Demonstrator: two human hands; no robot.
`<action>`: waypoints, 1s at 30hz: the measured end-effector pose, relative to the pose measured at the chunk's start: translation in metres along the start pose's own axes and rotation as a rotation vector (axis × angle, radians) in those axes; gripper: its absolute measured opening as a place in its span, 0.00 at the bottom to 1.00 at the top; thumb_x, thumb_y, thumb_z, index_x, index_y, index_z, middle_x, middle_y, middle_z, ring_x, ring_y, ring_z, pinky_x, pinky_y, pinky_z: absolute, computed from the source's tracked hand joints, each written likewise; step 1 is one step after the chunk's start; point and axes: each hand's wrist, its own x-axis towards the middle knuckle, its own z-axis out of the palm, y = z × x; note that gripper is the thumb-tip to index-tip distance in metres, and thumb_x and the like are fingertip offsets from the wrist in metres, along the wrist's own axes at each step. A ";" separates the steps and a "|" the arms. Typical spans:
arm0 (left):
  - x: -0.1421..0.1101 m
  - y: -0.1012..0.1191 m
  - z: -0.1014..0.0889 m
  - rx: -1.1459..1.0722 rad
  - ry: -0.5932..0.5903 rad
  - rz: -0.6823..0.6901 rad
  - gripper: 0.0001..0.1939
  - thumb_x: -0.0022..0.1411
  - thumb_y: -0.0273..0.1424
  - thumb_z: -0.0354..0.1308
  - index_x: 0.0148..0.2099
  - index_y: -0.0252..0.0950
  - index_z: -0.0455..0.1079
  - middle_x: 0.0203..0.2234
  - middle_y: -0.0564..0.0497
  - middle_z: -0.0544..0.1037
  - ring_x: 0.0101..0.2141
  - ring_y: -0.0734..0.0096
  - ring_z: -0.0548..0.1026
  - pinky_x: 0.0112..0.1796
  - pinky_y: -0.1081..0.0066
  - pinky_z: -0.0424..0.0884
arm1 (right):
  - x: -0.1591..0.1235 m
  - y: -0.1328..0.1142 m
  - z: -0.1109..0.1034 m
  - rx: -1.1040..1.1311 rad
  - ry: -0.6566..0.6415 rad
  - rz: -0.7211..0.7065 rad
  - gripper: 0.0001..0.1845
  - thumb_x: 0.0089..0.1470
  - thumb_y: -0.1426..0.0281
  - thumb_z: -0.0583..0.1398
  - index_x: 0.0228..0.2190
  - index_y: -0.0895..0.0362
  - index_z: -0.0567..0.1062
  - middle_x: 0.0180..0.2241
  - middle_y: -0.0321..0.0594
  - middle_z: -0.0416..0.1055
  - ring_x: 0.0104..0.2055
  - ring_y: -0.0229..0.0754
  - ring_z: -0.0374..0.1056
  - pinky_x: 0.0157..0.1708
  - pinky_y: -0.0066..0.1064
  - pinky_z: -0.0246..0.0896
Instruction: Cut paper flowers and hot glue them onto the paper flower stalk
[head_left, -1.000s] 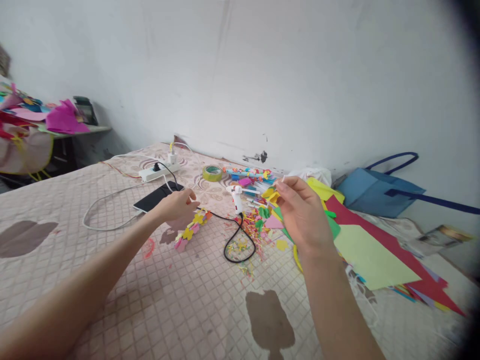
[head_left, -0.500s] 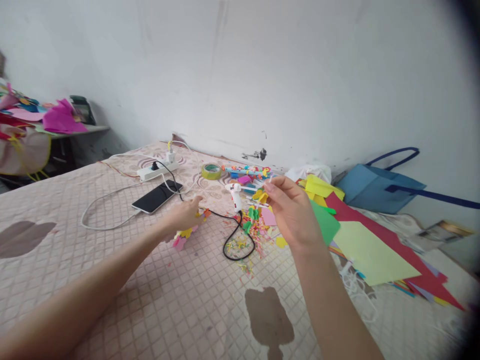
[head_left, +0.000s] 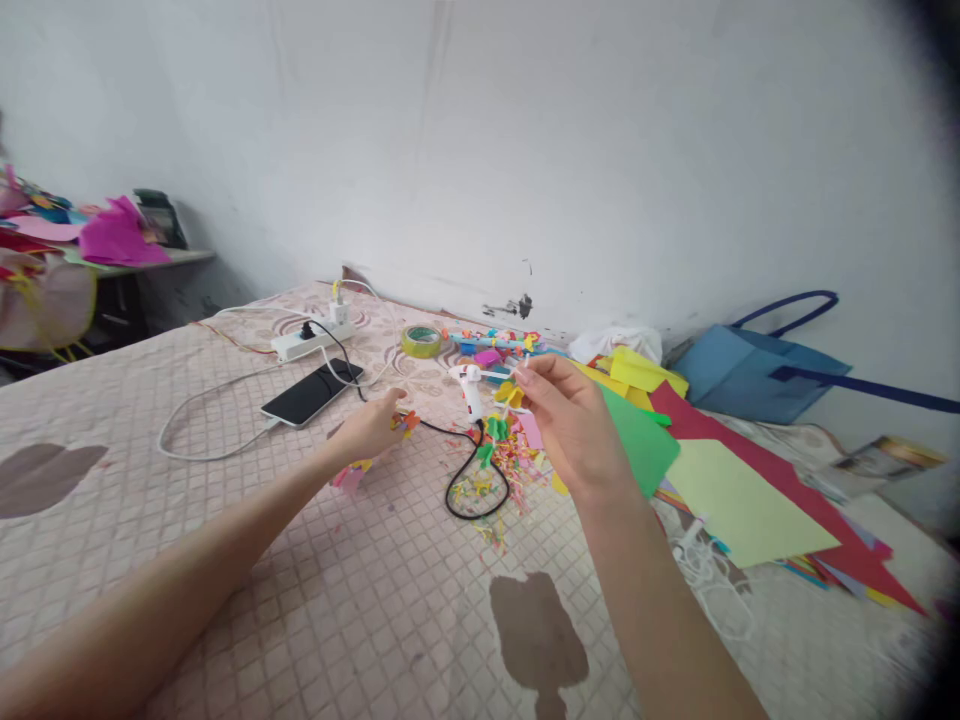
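Note:
My left hand (head_left: 369, 428) is low over the bed-like quilted surface. Its fingers curl around small colourful flower-shaped pieces (head_left: 407, 420), orange and yellow at the fingertips. Pink pieces (head_left: 349, 476) stick out below the palm; the undersides of the fingers are hidden. My right hand (head_left: 574, 425) is raised, thumb and forefinger pinching a thin white stick (head_left: 526, 362). Just left of it is a white hot glue gun (head_left: 471, 392), nozzle pointing right, its black cord looped in front. Yellow flower shapes (head_left: 510, 393) and green ones (head_left: 495, 430) lie beside the gun.
A phone (head_left: 311, 393) lies left near a white power strip (head_left: 300, 343). Behind are a tape roll (head_left: 421, 342) and coloured trinkets. Paper scraps (head_left: 517, 455) are scattered centrally. Coloured sheets (head_left: 750, 500) and a blue bag (head_left: 757, 370) occupy the right, against the wall.
My right hand has moved slightly left, toward the glue gun, with the white stick. My left hand has shifted only a little, and the pink pieces beneath it have moved slightly.

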 end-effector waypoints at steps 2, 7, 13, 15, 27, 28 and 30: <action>0.001 0.000 -0.007 -0.044 0.017 0.002 0.28 0.55 0.37 0.53 0.57 0.32 0.55 0.33 0.44 0.77 0.34 0.60 0.76 0.34 0.67 0.68 | 0.000 0.001 0.001 0.002 0.004 0.004 0.02 0.48 0.70 0.63 0.26 0.54 0.73 0.26 0.31 0.66 0.30 0.33 0.61 0.32 0.25 0.57; -0.001 0.010 -0.028 -0.549 0.038 0.079 0.31 0.50 0.32 0.60 0.56 0.33 0.57 0.32 0.50 0.74 0.34 0.68 0.74 0.34 0.70 0.69 | -0.001 0.003 0.004 -0.014 -0.012 0.010 0.03 0.49 0.70 0.62 0.27 0.54 0.72 0.27 0.32 0.67 0.31 0.34 0.63 0.34 0.26 0.58; -0.014 0.032 -0.040 -0.982 -0.091 0.257 0.29 0.52 0.28 0.61 0.56 0.35 0.57 0.32 0.52 0.73 0.33 0.73 0.73 0.36 0.70 0.68 | -0.004 0.009 0.008 -0.229 -0.065 -0.059 0.02 0.51 0.71 0.60 0.28 0.55 0.71 0.26 0.32 0.67 0.29 0.34 0.63 0.31 0.26 0.58; -0.018 0.036 -0.040 -0.999 -0.112 0.316 0.29 0.54 0.27 0.61 0.57 0.36 0.56 0.32 0.52 0.72 0.32 0.74 0.73 0.34 0.72 0.69 | -0.006 0.009 0.009 -0.394 -0.083 -0.100 0.02 0.52 0.71 0.59 0.28 0.55 0.71 0.27 0.33 0.68 0.30 0.35 0.64 0.32 0.27 0.58; -0.035 0.048 -0.034 -0.581 0.206 0.675 0.21 0.59 0.23 0.56 0.54 0.38 0.58 0.36 0.49 0.73 0.38 0.70 0.73 0.39 0.69 0.70 | -0.011 0.009 0.016 -1.048 -0.210 -0.428 0.05 0.53 0.77 0.58 0.29 0.55 0.72 0.30 0.38 0.71 0.37 0.43 0.64 0.39 0.34 0.57; -0.035 0.048 -0.033 -0.563 0.224 0.687 0.21 0.59 0.23 0.56 0.54 0.39 0.59 0.36 0.49 0.73 0.37 0.71 0.73 0.39 0.69 0.70 | -0.011 0.009 0.017 -1.077 -0.212 -0.435 0.05 0.53 0.77 0.58 0.29 0.55 0.72 0.30 0.38 0.71 0.38 0.43 0.64 0.40 0.34 0.57; -0.035 0.047 -0.031 -0.552 0.239 0.700 0.21 0.59 0.22 0.56 0.54 0.39 0.60 0.37 0.49 0.73 0.37 0.72 0.73 0.39 0.70 0.70 | -0.011 0.008 0.017 -1.132 -0.204 -0.449 0.05 0.53 0.76 0.59 0.28 0.55 0.72 0.30 0.38 0.71 0.39 0.44 0.64 0.40 0.35 0.57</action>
